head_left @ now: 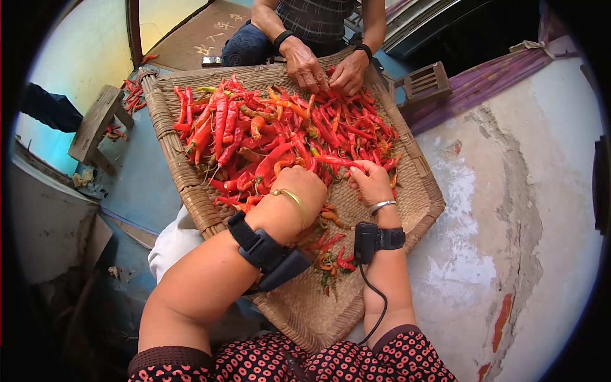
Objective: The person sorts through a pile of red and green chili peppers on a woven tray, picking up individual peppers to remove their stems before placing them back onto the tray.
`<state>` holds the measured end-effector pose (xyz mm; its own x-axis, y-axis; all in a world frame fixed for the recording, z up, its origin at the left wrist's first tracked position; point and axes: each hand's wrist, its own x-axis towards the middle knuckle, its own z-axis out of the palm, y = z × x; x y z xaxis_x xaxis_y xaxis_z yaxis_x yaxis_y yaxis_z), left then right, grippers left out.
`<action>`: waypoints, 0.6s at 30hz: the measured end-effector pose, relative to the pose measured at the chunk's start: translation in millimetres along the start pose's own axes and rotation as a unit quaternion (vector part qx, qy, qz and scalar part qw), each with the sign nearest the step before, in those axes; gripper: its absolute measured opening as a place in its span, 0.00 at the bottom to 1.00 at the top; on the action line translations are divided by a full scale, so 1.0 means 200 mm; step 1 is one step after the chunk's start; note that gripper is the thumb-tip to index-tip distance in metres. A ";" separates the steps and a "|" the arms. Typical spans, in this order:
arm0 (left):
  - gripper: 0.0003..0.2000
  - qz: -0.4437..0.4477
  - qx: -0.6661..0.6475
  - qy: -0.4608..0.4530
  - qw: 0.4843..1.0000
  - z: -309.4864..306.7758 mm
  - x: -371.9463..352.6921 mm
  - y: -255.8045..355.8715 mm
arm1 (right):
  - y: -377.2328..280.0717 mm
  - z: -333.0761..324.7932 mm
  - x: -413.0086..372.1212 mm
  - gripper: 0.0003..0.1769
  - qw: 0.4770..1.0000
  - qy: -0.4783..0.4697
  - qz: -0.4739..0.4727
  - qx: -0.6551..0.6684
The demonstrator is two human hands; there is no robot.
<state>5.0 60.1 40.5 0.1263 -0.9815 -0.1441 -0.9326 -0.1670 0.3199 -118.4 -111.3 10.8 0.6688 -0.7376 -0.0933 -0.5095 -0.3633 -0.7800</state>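
Head: hands (pixel 299 191) (curled) on chillies (pixel 286 127)

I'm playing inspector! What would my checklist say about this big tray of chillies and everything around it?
Surface: woven tray, lying flat over a blue floor.
Job's things: pile of red chillies on the tray's far half; one red chilli pinched in the right hand.
Clutter: loose bits on the tray's near part; stray chillies on the floor.
Hands: left hand knuckles-up in the pile, grip hidden; another person's hands at the far edge.
Cables: black cable hanging from the right wrist.
Surroundings: wooden stool, small wooden crate.
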 end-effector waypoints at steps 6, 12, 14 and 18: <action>0.08 -0.005 0.003 -0.009 1.000 0.00 0.00 0.00 | -0.01 -0.07 0.07 0.30 0.931 0.116 0.030 0.344; 0.07 -0.001 0.011 0.016 1.000 0.04 0.01 -0.01 | 0.01 0.12 0.04 0.20 0.966 0.044 -0.137 -0.213; 0.07 0.001 0.020 0.023 1.000 0.05 0.01 0.00 | 0.00 0.21 0.04 0.19 0.947 0.045 -0.178 -0.263; 0.07 0.008 0.012 0.032 0.999 0.05 0.01 -0.02 | -0.03 0.25 0.04 0.14 0.948 0.012 -0.099 -0.301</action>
<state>5.0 59.9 29.1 0.1324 -0.9880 -0.0796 -0.9425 -0.1504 0.2985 -83.5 -87.1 -16.8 0.7748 -0.6310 0.0388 -0.5967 -0.7501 -0.2850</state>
